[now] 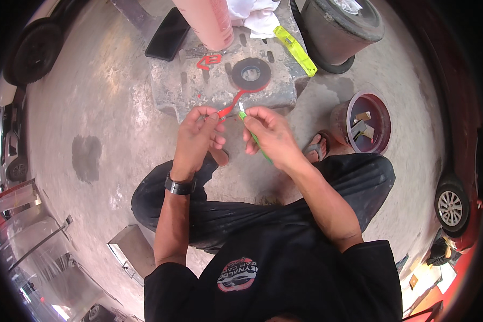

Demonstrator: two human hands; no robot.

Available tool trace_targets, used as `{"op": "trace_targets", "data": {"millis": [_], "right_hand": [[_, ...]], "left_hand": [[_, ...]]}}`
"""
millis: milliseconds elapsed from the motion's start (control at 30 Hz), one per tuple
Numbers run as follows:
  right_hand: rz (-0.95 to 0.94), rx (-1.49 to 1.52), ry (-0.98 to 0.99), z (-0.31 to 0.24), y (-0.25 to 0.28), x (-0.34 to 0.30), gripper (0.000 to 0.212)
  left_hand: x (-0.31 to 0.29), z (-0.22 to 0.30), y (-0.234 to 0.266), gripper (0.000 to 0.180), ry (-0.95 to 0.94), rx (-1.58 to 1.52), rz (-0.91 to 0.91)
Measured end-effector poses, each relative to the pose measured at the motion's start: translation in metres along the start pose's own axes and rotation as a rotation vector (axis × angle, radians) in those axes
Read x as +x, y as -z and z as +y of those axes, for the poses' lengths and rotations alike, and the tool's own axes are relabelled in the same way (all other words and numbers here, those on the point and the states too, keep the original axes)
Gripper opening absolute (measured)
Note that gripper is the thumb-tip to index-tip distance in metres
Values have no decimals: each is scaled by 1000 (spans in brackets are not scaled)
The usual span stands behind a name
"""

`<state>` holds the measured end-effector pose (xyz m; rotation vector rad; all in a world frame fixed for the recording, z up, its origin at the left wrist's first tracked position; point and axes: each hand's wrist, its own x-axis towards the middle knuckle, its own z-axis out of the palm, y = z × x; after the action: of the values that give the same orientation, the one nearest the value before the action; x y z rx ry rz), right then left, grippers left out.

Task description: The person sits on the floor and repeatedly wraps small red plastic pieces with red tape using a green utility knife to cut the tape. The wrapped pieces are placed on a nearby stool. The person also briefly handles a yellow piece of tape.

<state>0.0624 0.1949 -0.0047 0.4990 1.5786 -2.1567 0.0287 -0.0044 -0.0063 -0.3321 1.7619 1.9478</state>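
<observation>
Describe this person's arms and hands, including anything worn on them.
Black short sleeves leave the left forearm and right forearm bare. A black band, probably a watch strap, circles the left wrist; the right wrist has none. The left grip and right grip are bare human hands, with no gloves.

Red-and-black tape roll [243, 68], green cutter [258, 141], pink cup [212, 27]

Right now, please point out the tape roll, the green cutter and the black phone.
Tape roll [264, 75], head view: dark side.
Green cutter [243, 115], head view: handle's front end.
Black phone [168, 34], head view: flat face.
</observation>
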Motion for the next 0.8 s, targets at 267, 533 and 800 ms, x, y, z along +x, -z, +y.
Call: {"op": "trace_targets", "data": {"millis": [267,533,800], "right_hand": [[233,-441,477,-4,7,20,25],[124,-444,522,5,-7,10,20],[179,-748,759,13,-8,17,16]], "left_hand": [[5,18,5,25,41,-45,-60],[7,30,8,30,28,71,-16],[7,7,7,25,0,-189,-43]]}}
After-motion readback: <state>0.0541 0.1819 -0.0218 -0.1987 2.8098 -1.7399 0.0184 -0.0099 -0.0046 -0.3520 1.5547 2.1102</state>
